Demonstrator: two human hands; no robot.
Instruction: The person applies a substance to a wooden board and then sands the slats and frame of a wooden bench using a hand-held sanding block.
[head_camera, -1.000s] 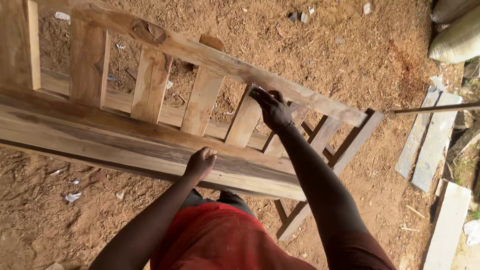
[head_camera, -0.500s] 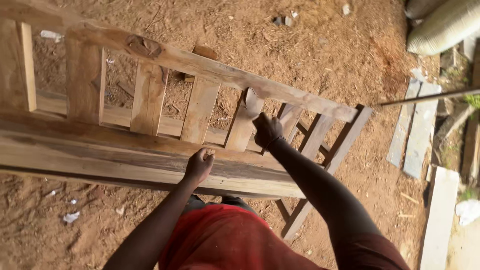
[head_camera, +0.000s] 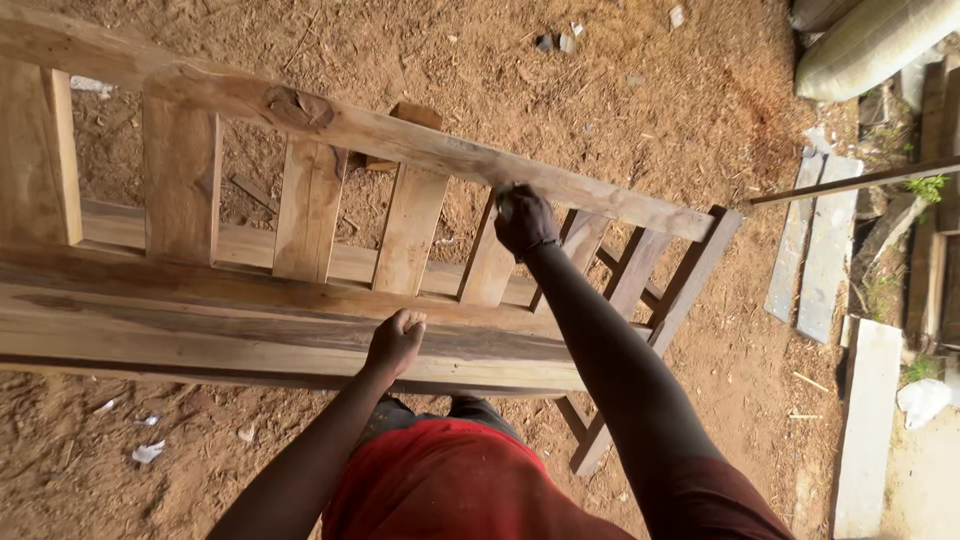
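— Looking down, what do the two hands rest on?

— A wooden frame (head_camera: 300, 300) of rough planks, standing over the sawdust-strewn dirt ground (head_camera: 620, 90). The left hand (head_camera: 394, 344) sits on the wide near beam (head_camera: 200, 330), fingers curled together over its top edge, thumb side up. The right hand (head_camera: 523, 220) is stretched further out, pressed against the far rail (head_camera: 430, 150) where an upright slat (head_camera: 488, 262) meets it.

— Is the right hand clamped on something?

— Its fingers are closed together, and something pale shows just at the knuckles, but I cannot tell what it is or whether the hand grips it or only the rail.

— How is the frame built?

— Two long members run from left to right, joined by several upright slats with open gaps between them. The far rail has a dark knot (head_camera: 300, 106) near its left part. At the right end a slanted post (head_camera: 690, 280) closes the frame.

— And around it?

— Grey planks (head_camera: 812, 250) lie on the ground to the right, well apart from the frame, with a pale board (head_camera: 868, 420) nearer the corner. A thin rod (head_camera: 850, 182) juts in from the right edge. The person wears a red garment (head_camera: 450, 490).
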